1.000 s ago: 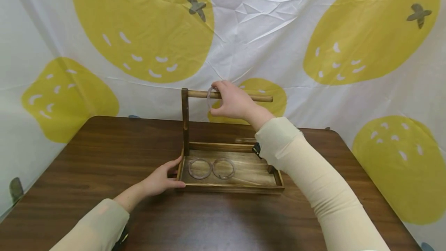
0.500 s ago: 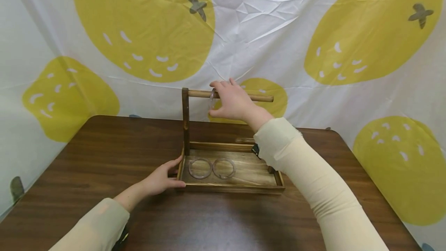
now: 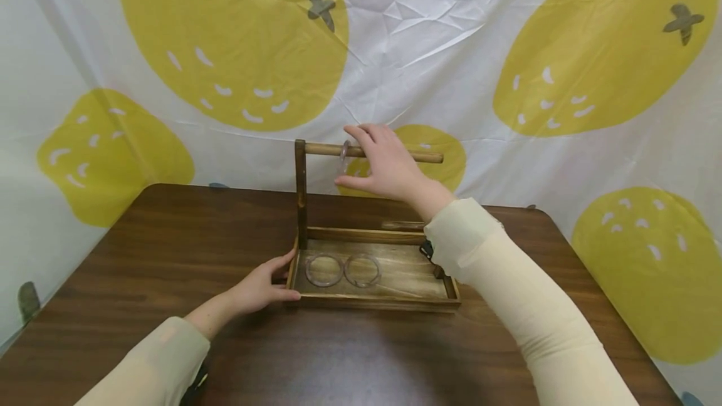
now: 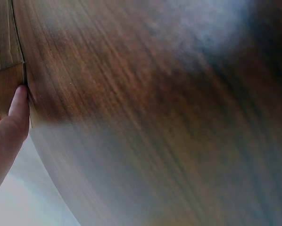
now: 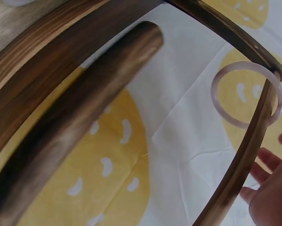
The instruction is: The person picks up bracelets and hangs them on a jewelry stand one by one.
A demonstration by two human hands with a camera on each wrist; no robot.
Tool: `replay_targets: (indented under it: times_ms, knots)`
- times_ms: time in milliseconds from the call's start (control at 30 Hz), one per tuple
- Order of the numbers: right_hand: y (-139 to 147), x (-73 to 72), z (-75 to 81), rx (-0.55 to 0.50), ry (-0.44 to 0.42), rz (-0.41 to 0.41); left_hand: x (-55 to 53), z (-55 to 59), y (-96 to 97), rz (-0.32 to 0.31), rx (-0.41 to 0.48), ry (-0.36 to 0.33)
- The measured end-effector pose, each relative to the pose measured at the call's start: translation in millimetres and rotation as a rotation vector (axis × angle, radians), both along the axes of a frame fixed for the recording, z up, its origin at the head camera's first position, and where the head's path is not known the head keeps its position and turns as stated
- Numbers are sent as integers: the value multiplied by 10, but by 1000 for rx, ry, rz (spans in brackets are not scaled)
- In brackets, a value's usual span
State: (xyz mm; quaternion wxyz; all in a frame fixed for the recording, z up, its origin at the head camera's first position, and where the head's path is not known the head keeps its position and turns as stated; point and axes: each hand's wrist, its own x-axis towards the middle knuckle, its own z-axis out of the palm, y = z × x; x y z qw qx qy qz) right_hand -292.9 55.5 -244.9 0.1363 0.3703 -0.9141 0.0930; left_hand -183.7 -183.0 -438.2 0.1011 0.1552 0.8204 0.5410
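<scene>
"Take the head view first. Where to find the ring (image 3: 343, 158)?"

"Just above centre, hung round the bar (image 3: 325, 150), just left of the right hand's palm (image 3: 386, 158). Seen nearly edge-on, lying across the bar's long axis, which runs left to right."

"Pinching there?"

"No: thumb below, fingers above, spread apart, with the ring near the tips. Nearer by far than the left hand (image 3: 256, 290), down left of centre, laid with spread fingers against the left end of the tray (image 3: 372, 300)."

"And in the left wrist view?"

"Only a fingertip at the tray's corner, left edge of the frame; no ring to be seen."

"In the right wrist view?"

"Ring at upper right, near the post (image 3: 301, 193); fingertips lower right, apart from the ring, gripping nothing. Judge the bar's slant, upper right to bottom centre, as the line to follow."
</scene>
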Motion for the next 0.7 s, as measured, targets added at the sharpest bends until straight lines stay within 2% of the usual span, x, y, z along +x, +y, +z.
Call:
replay_targets:
  times_ms: [367, 700]
  knots:
    - [274, 76, -147, -86, 96, 173, -12, -11, -12, 16, -30, 9]
    - [407, 174, -273, -75, 113, 258, -1, -10, -8, 16, -18, 5]
